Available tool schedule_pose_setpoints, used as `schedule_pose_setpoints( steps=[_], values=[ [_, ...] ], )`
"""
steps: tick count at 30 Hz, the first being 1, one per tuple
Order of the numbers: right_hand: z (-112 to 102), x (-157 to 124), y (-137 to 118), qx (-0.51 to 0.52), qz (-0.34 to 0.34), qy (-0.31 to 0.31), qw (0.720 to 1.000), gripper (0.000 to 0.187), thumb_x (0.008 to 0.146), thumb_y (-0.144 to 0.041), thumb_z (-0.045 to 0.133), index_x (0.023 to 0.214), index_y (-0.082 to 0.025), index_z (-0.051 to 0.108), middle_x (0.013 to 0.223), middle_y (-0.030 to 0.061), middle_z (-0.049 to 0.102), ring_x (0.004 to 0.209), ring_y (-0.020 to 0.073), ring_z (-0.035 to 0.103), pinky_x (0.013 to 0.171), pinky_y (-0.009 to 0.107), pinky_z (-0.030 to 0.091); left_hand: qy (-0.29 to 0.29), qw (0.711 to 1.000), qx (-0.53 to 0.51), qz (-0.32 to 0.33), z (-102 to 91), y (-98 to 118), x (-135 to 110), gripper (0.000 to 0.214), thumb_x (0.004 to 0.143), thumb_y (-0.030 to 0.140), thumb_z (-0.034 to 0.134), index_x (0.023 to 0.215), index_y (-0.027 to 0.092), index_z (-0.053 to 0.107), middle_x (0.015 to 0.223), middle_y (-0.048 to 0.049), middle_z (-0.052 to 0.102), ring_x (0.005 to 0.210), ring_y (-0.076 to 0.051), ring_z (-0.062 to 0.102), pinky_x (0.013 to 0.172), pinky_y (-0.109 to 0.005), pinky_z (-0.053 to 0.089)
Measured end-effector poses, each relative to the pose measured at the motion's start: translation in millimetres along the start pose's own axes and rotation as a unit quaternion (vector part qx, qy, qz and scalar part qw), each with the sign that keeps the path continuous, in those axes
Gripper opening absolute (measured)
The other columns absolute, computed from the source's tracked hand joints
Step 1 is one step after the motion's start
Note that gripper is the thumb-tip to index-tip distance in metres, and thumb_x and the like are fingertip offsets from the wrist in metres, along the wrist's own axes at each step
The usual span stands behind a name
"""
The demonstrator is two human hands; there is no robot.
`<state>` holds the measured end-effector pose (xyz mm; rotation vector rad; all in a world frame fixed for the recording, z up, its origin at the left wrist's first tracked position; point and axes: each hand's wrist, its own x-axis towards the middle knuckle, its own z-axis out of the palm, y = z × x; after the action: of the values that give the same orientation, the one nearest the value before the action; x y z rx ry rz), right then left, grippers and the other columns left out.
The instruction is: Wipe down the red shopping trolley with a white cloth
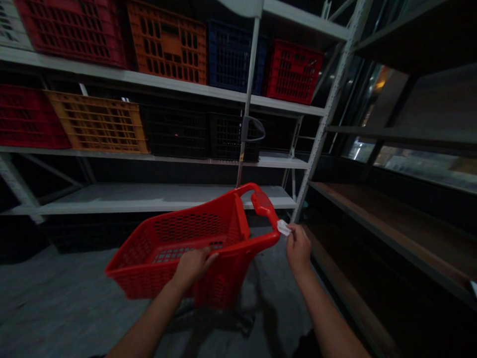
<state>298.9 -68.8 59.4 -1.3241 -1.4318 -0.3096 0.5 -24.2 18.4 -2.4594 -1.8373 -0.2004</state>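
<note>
A red plastic shopping cart (156, 278) stands in front of me, its basket to the left and its handle (270, 214) to the right. My left hand (194, 264) is closed over the near rim of the basket, thumb lying along the top. Between the fingertips of my right hand (298, 244) is a crumpled white tissue (283, 227), touching the corner of the handle. A grey pole (250, 84) with a dark loop-shaped holder (253, 130) rises from behind the handle.
Behind the cart is a white metal rack (167, 199) with plastic crates, among them an orange crate (171, 44), a blue crate (231, 57) and a yellow crate (100, 122). Dark wooden shelving (391, 219) runs close along the right. Grey floor (67, 303) lies at the left.
</note>
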Motion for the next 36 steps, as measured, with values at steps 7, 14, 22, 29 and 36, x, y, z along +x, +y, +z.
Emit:
schedule_pose_setpoints(
  steps=[7, 14, 22, 29, 36],
  values=[
    [49.3, -59.3, -26.7, 0.140, 0.040, 0.007, 0.989, 0.023, 0.078, -0.012, 0.039, 0.095, -0.018, 0.053, 0.091, 0.0075, 0.051, 0.087, 0.0183, 0.050, 0.079, 0.033, 0.042, 0.064, 0.995, -0.067, 0.033, -20.0, 30.1, 8.3, 0.048, 0.087, 0.045, 0.018, 0.086, 0.018, 0.058, 0.090, -0.0077, 0.064, 0.086, -0.017, 0.058, 0.078, -0.028, 0.038],
    [74.0, -71.9, -33.5, 0.174, -0.009, -0.028, 0.984, 0.021, 0.081, -0.014, 0.043, 0.095, -0.019, 0.059, 0.087, 0.0060, 0.054, 0.082, 0.0156, 0.053, 0.075, 0.029, 0.045, 0.067, 0.995, -0.073, 0.024, -14.4, 76.3, 31.3, 0.061, 0.085, 0.051, 0.007, 0.080, 0.019, 0.059, 0.076, -0.0075, 0.066, 0.073, -0.018, 0.061, 0.063, -0.026, 0.040],
    [72.7, -69.4, -30.0, 0.158, 0.034, 0.007, 0.987, 0.015, 0.081, -0.017, 0.044, 0.086, -0.018, 0.058, 0.084, 0.0049, 0.056, 0.082, 0.0161, 0.053, 0.075, 0.030, 0.044, 0.065, 0.996, -0.062, 0.011, -12.5, 77.2, 28.9, 0.065, 0.084, 0.052, 0.003, 0.081, 0.019, 0.059, 0.076, -0.0078, 0.066, 0.073, -0.019, 0.062, 0.063, -0.027, 0.040],
    [71.1, -61.5, -26.7, 0.163, 0.137, 0.081, 0.974, 0.027, 0.080, -0.021, 0.046, 0.106, -0.016, 0.051, 0.093, 0.0079, 0.055, 0.082, 0.0170, 0.053, 0.073, 0.031, 0.044, 0.061, 0.997, -0.056, 0.002, -15.5, 80.3, 27.4, 0.065, 0.084, 0.053, 0.004, 0.082, 0.019, 0.060, 0.078, -0.0080, 0.066, 0.073, -0.019, 0.062, 0.063, -0.027, 0.040],
    [47.2, -54.0, -27.8, 0.139, 0.016, 0.028, 0.990, 0.021, 0.080, -0.015, 0.044, 0.087, -0.018, 0.063, 0.082, 0.0055, 0.049, 0.079, 0.0159, 0.052, 0.070, 0.030, 0.045, 0.058, 0.997, -0.054, -0.004, -17.2, 80.0, 23.0, 0.065, 0.084, 0.051, 0.006, 0.082, 0.017, 0.061, 0.078, -0.0095, 0.066, 0.074, -0.019, 0.061, 0.064, -0.027, 0.040]
  ],
)
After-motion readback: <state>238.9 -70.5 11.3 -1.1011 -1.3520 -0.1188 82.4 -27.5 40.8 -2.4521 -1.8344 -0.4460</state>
